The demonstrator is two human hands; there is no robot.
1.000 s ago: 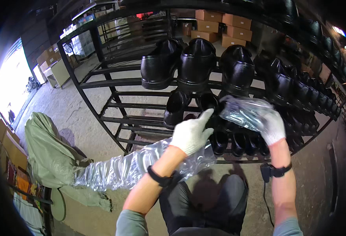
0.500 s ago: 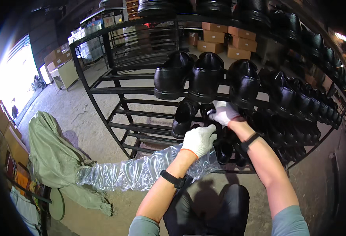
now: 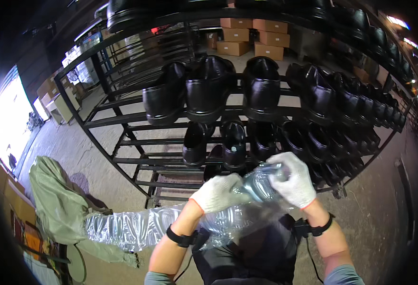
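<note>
A clear moulded plastic shell (image 3: 261, 183), shaped like a shoe insert, is held in front of my body. My right hand (image 3: 295, 179), in a white knit glove, is closed round its right end. At the shell's other end is my left hand (image 3: 218, 194), gloved the same way, with its fingers bent against the plastic. Below and left of it runs a long stack of nested clear plastic (image 3: 128, 227). Just beyond my hands stand black shoes on a lower shelf, and one black shoe (image 3: 233, 142) has a pale spot inside.
A black metal rack (image 3: 137, 122) curves across the view, with more shoes on its upper shelves. At left sits a greenish woven sack (image 3: 57, 192), from which the plastic stack emerges. Cardboard boxes (image 3: 272, 39) are piled behind the rack.
Both hands have drawn back from the lower-shelf shoes toward my body. A plastic shell is now between them. The view has turned, so the rack sits further left.
</note>
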